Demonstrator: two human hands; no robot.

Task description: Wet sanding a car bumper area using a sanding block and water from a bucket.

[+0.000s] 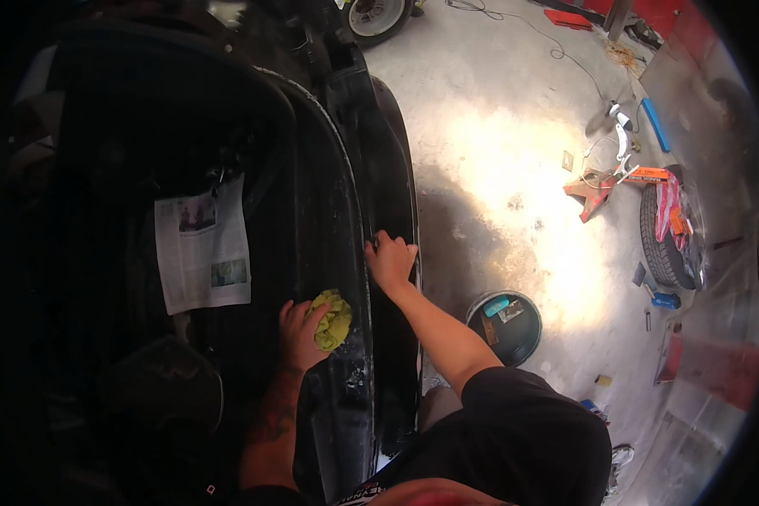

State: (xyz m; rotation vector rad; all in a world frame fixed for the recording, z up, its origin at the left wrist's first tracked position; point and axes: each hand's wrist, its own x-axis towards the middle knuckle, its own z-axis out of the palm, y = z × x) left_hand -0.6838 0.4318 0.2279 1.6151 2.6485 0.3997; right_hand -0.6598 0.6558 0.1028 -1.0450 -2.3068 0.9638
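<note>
My left hand point(302, 333) is closed around a crumpled yellow-green cloth point(332, 320), which rests against the black car body panel point(337, 396). Farther up and to the right, my right hand point(390, 261) has its fingers curled at the long black panel edge point(365, 202) with a pale line along it. Whatever those fingers pinch is hidden or too small to make out. Left of both hands, a sheet of newspaper point(198, 270) lies on the dark area inside the bodywork.
A round dark tub point(527, 333) holding a blue item and flat pieces stands on the concrete floor to my right. Beyond it are a red-orange jack point(594, 190), a tyre point(659, 240), a blue bar point(654, 125) and a cable point(557, 52). A wheel point(375, 17) shows at the top.
</note>
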